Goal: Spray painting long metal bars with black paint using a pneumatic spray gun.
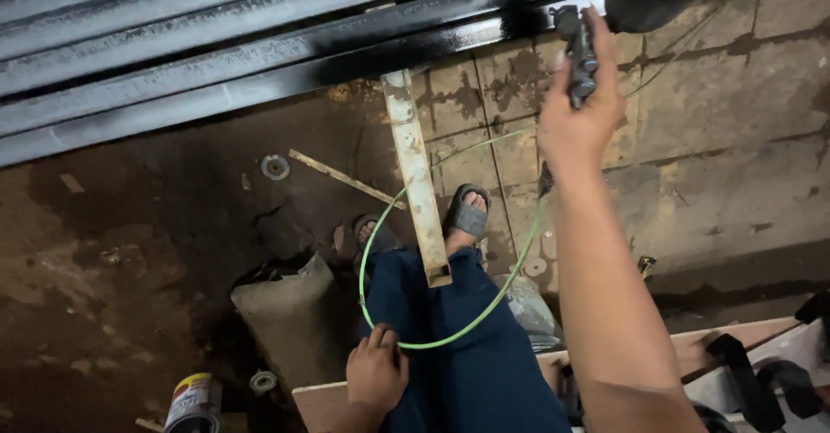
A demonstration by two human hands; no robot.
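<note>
Right hand: the right hand (581,122) is up at the top of the view, fingers clenched around the grip of a dark spray gun (577,57), whose nozzle end pokes out above the fist, right against the lower edge of the metal bars (259,61).

Spray gun: upright in that fist, thumb side facing us; its top sits at the glossy black stretch of bar, while the bars further left look dull grey.

Hose: a thin green hose (450,334) drops from below the right wrist, loops wide across the dark blue trouser legs (467,355) and curls back up past the left knee.

Left hand: the left hand (377,372) is down low, fingers curled over the bottom of the hose loop, pressing it onto the thigh.

Support: a pale, rust-flecked metal strut (417,182) runs from the bars down between the feet, ending at the knees.

Feet: grey sandals (468,217) on a stained tiled floor (718,139).

Can: bottom left, a round tin (192,403) with a yellow and red band over a white label, cut off by the frame edge.

Hard to tell: a dark object at top right, above the gun, is cropped and shapeless; black straps and white panels at bottom right are only partly visible; the grey sack-like lump (290,312) by the left leg is unclear.
</note>
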